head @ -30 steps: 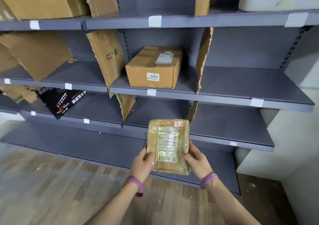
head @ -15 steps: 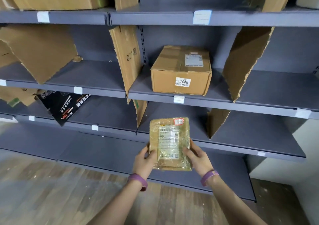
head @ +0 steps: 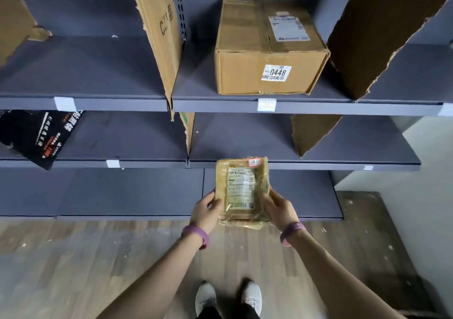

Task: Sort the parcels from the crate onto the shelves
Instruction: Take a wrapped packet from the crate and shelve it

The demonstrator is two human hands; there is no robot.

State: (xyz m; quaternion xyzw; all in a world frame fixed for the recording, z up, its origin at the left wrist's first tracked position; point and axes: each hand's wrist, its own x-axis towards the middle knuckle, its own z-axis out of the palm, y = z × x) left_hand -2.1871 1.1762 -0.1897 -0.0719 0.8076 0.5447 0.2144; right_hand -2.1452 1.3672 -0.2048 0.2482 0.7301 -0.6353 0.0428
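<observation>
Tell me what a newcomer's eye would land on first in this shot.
First, the tape-wrapped parcel at centre, held label-up between the left hand and right hand in front of the grey shelves. Next, the cardboard box stickered 0448, sitting on the shelf above it between torn cardboard dividers. At far left, a black printed item pokes over the front edge of the shelf below.
</observation>
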